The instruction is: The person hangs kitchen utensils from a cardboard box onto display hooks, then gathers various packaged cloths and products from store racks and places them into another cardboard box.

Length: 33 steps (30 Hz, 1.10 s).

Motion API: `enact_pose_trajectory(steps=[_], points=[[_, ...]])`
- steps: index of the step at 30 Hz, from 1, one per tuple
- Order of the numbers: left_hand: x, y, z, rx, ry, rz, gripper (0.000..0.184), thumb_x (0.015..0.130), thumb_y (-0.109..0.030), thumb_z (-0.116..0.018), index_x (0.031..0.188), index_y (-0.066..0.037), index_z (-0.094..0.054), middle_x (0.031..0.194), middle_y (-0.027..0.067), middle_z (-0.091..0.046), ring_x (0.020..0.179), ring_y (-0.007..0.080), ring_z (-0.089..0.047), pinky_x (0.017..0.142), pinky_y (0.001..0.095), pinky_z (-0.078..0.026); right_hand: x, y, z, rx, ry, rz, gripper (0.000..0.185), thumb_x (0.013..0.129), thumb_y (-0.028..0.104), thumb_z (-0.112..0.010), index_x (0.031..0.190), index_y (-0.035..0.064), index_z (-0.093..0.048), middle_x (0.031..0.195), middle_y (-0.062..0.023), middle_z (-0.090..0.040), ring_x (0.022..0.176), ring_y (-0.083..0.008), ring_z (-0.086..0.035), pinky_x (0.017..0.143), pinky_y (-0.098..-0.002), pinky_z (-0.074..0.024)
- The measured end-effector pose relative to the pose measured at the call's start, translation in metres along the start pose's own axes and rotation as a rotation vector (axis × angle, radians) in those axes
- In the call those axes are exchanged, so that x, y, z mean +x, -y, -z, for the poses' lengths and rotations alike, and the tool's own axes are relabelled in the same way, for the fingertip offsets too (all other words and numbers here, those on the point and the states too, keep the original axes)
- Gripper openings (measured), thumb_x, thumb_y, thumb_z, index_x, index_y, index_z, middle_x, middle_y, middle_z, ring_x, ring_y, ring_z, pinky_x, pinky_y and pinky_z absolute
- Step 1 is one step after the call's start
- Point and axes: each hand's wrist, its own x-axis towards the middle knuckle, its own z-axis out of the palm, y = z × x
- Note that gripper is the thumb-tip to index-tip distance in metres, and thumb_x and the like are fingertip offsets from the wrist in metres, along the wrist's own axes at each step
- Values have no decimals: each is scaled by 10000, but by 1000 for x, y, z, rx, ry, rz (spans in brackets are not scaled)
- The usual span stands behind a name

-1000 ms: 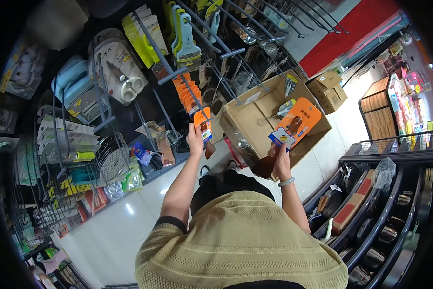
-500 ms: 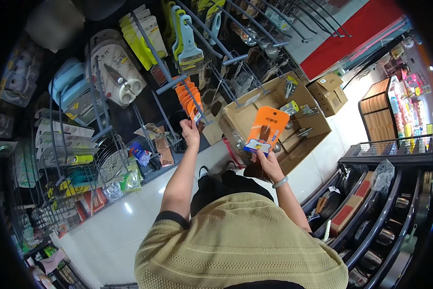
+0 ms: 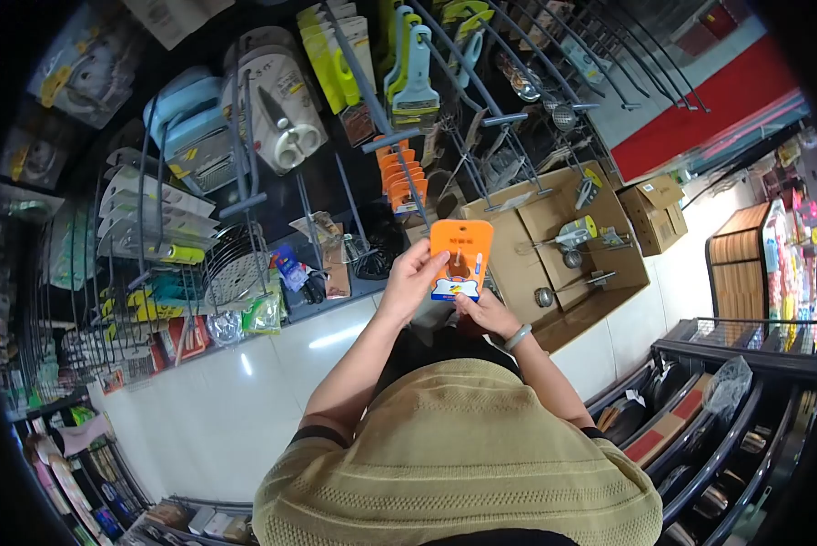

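Note:
An orange packaging card [image 3: 463,238] with a hanging hole and a blue-and-white lower edge is held up in front of my body. A small item shows at its middle, too blurred to name. My left hand [image 3: 412,284] pinches the card's left edge between thumb and fingers. Below, my right hand [image 3: 489,315] grips the bottom edge, its thumb on the front and the other fingers mostly hidden behind. Several similar orange cards [image 3: 401,178] hang on a rack hook just beyond my left hand.
An open cardboard box [image 3: 600,314] with whisks and other metal utensils stands ahead to the right. Hooks with peelers, graters and scissors fill the rack at left. A closed carton [image 3: 654,214] sits behind the box. Shelves of pans [image 3: 700,455] stand at lower right.
My left hand has come away from the hanging orange cards and now grips the held card. My right hand has brought that card left, toward the middle. The view has shifted too.

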Motion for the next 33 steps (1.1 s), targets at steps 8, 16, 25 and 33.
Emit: enact_pose_trajectory(steps=[8, 16, 25, 33], points=[[-12, 44, 24, 338, -63, -144, 135, 911, -116, -523, 839, -5, -495, 690, 5, -493, 661, 44, -417, 584, 215, -373, 8, -24, 5, -98, -49, 173, 664, 800, 280, -676, 1314, 23, -344, 1277, -122, -415, 1183, -228, -405, 1013, -365, -317], [23, 153, 80, 508, -281, -82, 148, 890, -118, -533, 820, -4, -471, 680, 95, -541, 642, 78, -480, 577, 271, -419, -20, -13, 26, 163, -317, -18, 414, 931, 189, -487, 1304, 49, -375, 1173, -80, -460, 1072, -156, -460, 920, -293, -396], [68, 147, 79, 641, -441, -101, 171, 900, -166, -509, 840, -9, -480, 712, 157, -543, 644, 239, -538, 609, 346, -429, -33, -18, 21, 213, -435, -69, 339, 951, 205, -454, 1256, 58, -436, 1062, -41, -517, 966, -127, -507, 850, -265, -421], [61, 144, 77, 597, -475, -123, 160, 913, -149, -495, 832, -13, -479, 696, 57, -492, 664, 115, -467, 617, 282, -406, -43, -13, 24, 280, -471, -102, 326, 957, 218, -443, 1240, 55, -447, 1022, -25, -541, 922, -95, -512, 789, -236, -433]])
